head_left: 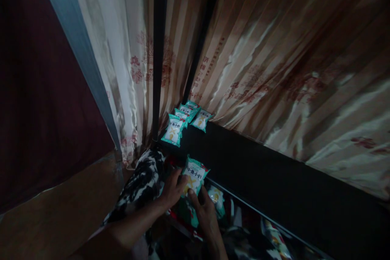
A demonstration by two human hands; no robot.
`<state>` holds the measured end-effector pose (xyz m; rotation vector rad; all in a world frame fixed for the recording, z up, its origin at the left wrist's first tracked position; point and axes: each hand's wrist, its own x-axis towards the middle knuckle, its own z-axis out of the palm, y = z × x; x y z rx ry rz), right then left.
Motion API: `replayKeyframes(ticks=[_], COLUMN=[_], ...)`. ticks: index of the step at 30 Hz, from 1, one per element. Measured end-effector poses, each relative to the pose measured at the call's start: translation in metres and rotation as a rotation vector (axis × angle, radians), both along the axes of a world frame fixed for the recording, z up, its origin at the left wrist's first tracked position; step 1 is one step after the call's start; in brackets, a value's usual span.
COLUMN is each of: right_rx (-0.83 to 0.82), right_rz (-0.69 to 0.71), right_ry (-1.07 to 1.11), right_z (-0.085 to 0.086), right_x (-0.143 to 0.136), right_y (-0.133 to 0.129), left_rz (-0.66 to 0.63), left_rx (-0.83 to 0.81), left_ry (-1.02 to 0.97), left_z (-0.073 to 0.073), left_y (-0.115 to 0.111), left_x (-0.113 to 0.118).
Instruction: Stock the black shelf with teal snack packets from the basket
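Observation:
A teal and white snack bag [195,170] with dark lettering is held upright between my two hands in front of the dark shelf. My left hand [174,187] grips its left side, the thumb on the front. On the lower right, my right hand [204,207] presses the bag with its thumb. Several like bags, among them a front one [173,130] and one set to the right [202,120], stand or lean at the far left end of the black shelf [237,170]. Another snack bag [216,199] shows below the shelf edge, partly hidden by my right hand.
Pale curtains [258,69] with red print hang behind the shelf. A black post [160,57] rises at its left end. Black-and-white patterned cloth [140,183] covers my legs. More packages [276,235] lie under the shelf. A dark maroon cloth [45,89] hangs at left.

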<state>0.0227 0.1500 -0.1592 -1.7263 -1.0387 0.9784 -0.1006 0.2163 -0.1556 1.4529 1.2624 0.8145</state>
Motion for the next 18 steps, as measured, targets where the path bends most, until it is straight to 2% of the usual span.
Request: replayKeyframes(ticks=[6,10,18], right_rx=[-0.016,0.043,0.067], right_rz=[0.100,0.065,0.018], right_ry=[-0.054,-0.114,-0.261], right_z=[0.022,0.037,0.044], right_x=[0.009,0.013,0.023], right_y=[0.017,0.029,0.055], left_rz=[0.037,0.051,0.082], left_rx=[0.064,0.103,0.160], left_ry=[-0.040,-0.062,-0.018], left_z=[0.007,0.010,0.018], left_y=[0.013,0.025,0.047], left_x=[0.006,0.012,0.023])
